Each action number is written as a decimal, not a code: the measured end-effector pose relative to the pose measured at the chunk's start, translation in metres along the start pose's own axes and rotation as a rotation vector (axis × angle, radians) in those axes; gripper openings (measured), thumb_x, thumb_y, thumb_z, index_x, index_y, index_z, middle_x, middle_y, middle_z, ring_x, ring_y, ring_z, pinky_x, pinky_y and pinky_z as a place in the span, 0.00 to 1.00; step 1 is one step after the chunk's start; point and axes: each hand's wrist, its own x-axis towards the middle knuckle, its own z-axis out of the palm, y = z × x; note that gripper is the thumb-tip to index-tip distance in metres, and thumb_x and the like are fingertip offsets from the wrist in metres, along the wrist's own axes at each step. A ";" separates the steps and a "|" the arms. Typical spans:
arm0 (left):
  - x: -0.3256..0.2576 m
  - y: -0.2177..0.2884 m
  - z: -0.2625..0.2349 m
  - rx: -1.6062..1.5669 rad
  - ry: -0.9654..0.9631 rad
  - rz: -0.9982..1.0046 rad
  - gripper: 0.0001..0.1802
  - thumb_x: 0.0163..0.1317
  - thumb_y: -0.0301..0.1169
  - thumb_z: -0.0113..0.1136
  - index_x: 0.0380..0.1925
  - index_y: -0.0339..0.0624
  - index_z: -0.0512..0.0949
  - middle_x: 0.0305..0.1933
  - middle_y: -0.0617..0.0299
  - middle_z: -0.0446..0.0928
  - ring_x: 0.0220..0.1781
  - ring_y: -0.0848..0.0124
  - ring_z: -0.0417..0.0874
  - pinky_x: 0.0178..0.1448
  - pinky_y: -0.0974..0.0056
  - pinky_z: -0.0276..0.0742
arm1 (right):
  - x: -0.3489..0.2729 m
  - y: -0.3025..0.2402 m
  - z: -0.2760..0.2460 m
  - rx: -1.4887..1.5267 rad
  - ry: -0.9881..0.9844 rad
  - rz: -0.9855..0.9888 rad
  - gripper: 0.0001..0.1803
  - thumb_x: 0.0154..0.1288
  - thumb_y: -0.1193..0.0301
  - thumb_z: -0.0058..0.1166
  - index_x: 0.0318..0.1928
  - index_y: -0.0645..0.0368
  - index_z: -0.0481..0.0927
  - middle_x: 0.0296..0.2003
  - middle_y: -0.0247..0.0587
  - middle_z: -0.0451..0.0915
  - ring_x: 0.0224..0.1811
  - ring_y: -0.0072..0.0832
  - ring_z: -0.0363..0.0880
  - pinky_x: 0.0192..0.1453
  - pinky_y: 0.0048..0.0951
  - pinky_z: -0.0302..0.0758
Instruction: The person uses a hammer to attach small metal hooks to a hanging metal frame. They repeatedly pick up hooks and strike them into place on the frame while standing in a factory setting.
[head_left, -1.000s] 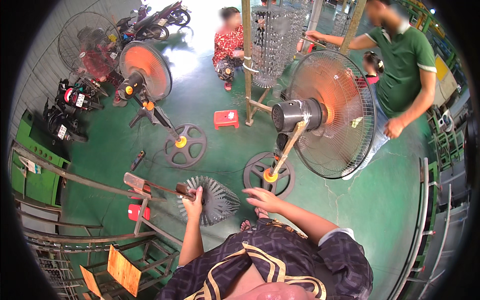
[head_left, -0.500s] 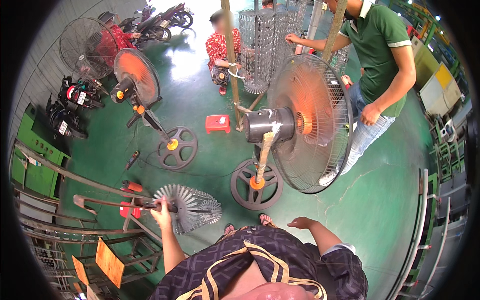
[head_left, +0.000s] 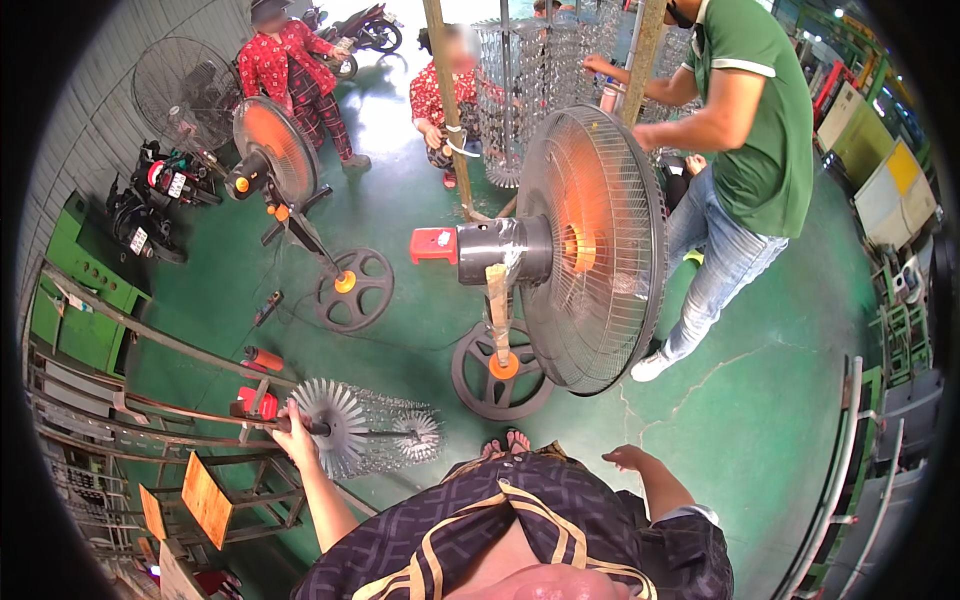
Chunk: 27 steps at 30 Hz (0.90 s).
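Observation:
My left hand (head_left: pixel 292 436) is wrapped round the dark rod of a long rack (head_left: pixel 340 425) hung with rings of shiny metal pieces. The rack slants out over the floor in front of me, its smaller ring of pieces on the right. My right hand (head_left: pixel 627 458) hangs free at my right side, fingers stretched to the left and holding nothing. Nearest to the rack stands a large floor fan (head_left: pixel 590 250) with an orange centre and a black wheel-shaped base (head_left: pixel 465 385).
A second fan (head_left: pixel 275 150) stands farther left. A red stool (head_left: pixel 433 245) sits behind the near fan. A person in green (head_left: pixel 755 130) and persons in red (head_left: pixel 290 60) are around hanging metal strings (head_left: pixel 545 75). Metal rails (head_left: pixel 160 335) run along the left; a cable crosses the floor.
My left hand and the rack have shifted left and slightly down in view. At the far left a person in red now stands clear of the fan. The person in green has raised the nearer arm.

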 end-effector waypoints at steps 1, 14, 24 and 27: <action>-0.006 -0.001 -0.002 -0.013 -0.008 0.017 0.17 0.58 0.31 0.58 0.15 0.42 0.63 0.12 0.68 0.61 0.13 0.79 0.61 0.18 0.73 0.56 | -0.003 0.001 -0.001 -0.006 0.004 -0.038 0.33 0.53 0.40 0.42 0.40 0.57 0.80 0.32 0.47 0.80 0.36 0.39 0.78 0.46 0.38 0.71; -0.109 0.032 0.021 0.113 0.120 0.093 0.19 0.58 0.31 0.58 0.12 0.43 0.63 0.11 0.68 0.61 0.12 0.80 0.61 0.18 0.73 0.55 | 0.023 0.042 -0.104 -0.075 0.044 -0.151 0.31 0.53 0.43 0.45 0.37 0.60 0.80 0.27 0.45 0.80 0.32 0.37 0.80 0.44 0.37 0.72; -0.205 0.054 0.048 0.083 0.256 0.121 0.20 0.58 0.32 0.58 0.11 0.44 0.62 0.10 0.68 0.61 0.12 0.80 0.59 0.18 0.73 0.54 | -0.217 -0.052 -0.355 1.129 0.633 -1.340 0.10 0.52 0.68 0.51 0.21 0.60 0.67 0.17 0.35 0.65 0.19 0.24 0.66 0.43 0.35 0.69; -0.230 0.052 0.054 0.062 0.267 0.131 0.20 0.58 0.32 0.58 0.11 0.43 0.62 0.10 0.66 0.62 0.12 0.79 0.59 0.19 0.73 0.57 | -0.341 -0.107 -0.368 0.922 0.126 -2.057 0.11 0.51 0.68 0.48 0.17 0.58 0.67 0.12 0.32 0.63 0.14 0.24 0.66 0.56 0.49 0.60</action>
